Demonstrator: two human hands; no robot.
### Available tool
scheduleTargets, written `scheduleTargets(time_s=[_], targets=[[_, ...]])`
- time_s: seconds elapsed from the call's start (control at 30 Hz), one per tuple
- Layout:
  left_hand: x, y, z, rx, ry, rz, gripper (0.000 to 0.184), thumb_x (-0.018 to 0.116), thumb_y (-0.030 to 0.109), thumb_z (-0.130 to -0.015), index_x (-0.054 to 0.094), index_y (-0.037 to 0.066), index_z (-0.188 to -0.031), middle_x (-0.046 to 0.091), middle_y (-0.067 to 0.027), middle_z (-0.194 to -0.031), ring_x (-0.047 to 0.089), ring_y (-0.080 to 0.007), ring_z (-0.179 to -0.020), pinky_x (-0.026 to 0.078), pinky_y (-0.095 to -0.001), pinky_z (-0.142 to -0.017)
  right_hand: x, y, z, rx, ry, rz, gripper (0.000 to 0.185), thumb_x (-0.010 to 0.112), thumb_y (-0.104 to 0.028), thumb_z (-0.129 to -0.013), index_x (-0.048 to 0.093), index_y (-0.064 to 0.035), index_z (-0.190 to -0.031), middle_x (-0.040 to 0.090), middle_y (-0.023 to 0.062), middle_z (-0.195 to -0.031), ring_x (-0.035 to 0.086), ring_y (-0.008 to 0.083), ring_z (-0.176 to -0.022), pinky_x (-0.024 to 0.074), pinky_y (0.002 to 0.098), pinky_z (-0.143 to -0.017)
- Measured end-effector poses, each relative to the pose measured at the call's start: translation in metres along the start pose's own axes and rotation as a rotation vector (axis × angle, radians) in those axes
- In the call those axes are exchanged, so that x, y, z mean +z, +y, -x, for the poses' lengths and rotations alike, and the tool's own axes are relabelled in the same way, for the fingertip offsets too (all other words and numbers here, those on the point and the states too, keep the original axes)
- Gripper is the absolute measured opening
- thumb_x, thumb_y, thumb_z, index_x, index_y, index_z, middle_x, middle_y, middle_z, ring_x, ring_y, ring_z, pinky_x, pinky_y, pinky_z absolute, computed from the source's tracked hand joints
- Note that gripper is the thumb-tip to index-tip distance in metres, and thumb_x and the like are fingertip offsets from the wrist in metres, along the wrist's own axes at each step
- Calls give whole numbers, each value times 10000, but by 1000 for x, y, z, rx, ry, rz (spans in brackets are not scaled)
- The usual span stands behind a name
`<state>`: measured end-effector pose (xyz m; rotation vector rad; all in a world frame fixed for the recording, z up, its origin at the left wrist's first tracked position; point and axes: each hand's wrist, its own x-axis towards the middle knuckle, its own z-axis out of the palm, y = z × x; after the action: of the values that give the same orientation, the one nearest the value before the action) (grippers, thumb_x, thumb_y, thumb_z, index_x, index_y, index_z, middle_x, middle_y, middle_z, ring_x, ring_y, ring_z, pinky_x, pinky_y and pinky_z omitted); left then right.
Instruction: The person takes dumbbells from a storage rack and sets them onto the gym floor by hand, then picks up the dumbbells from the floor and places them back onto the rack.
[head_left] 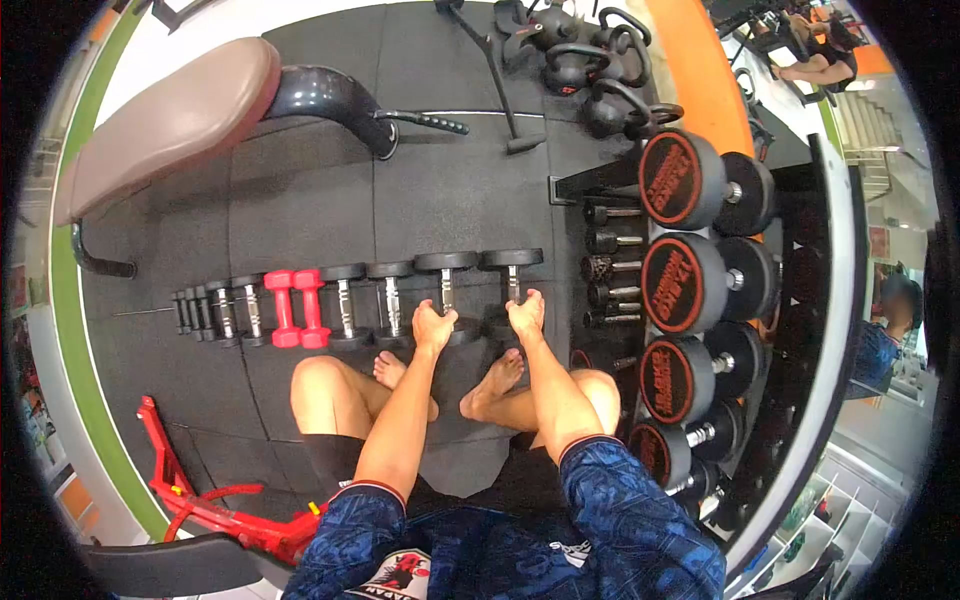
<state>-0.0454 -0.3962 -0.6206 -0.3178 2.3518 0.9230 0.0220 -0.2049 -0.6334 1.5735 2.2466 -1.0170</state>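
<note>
Two bare hands at a row of dumbbells on a gym floor, as seen by someone standing by. The left hand [433,325], at centre, touches the handle of a black-headed dumbbell [447,290], its fingers and thumb bent at the lower part of the metal. The right hand [525,315], just right of centre, is at the handle of the neighbouring dumbbell [514,285], the last in the row at its right end. I cannot tell whether either hand is closed all the way round its handle. Both dumbbells rest on the black floor mat [300,190], side by side and apart.

Leftward the row continues with two black-headed dumbbells [391,300], two red dumbbells [283,308] and smaller dark ones toward the left of the frame. Below the hands are bare feet [500,385], bent knees and, at the bottom, a blue patterned shirt [650,500]. Right of centre, large round dumbbells [685,283] with red lettering lie on a rack [800,275], small dumbbells [628,265] beside them. Upper centre: kettlebells [575,70]. Upper left: a brown padded seat [180,120]. Lower left: a red metal frame [225,515]. Upper right: another person [835,65], well apart
</note>
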Motion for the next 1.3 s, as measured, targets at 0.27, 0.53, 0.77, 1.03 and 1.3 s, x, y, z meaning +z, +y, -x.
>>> scheduleTargets(time_s=[0.27, 0.53, 0.77, 1.03, 1.3], targets=[[82, -48, -88, -239, -245, 452, 480, 756, 254, -701, 580, -49, -1029, 650, -176, -896, 646, -268, -771, 517, -353, -670, 63, 20, -77, 278, -192, -182, 333, 731, -247, -723, 643, 14, -911, 690, 140, -809, 677, 230, -711, 550, 355, -683], [101, -43, -99, -373, -457, 900, 210, 646, 105, -742, 491, 80, -603, 430, -7, -463, 393, -117, -349, 343, -293, -345, 84, 37, -94, 248, -104, -258, 271, 674, -215, -690, 582, 36, -642, 582, 110, -558, 557, 217, -441, 447, 360, -434], [91, -54, -73, -340, -436, 978, 194, 634, 84, -712, 487, 73, -585, 435, 1, -477, 382, -99, -346, 317, -274, -333, 83, 38, -73, 262, -101, -290, 174, 656, -130, -678, 573, -22, -571, 508, 53, -490, 470, 155, -386, 384, 322, -354], [42, -41, 0, -353, -455, 903, 191, 618, 62, -740, 492, 62, -596, 426, 1, -478, 399, -97, -363, 327, -272, -346, 41, 50, -4, 280, -248, -572, 171, 628, -55, -687, 536, -44, -543, 440, 4, -447, 400, 120, -343, 318, 301, -318], [-62, 6, 106, -327, -484, 848, 136, 617, 78, -772, 544, 16, -675, 438, 3, -497, 392, -87, -362, 325, -252, -355, -61, 2, 121, 246, -233, -639, 191, 630, -85, -685, 547, -37, -520, 479, 17, -457, 437, 117, -354, 336, 284, -340]])
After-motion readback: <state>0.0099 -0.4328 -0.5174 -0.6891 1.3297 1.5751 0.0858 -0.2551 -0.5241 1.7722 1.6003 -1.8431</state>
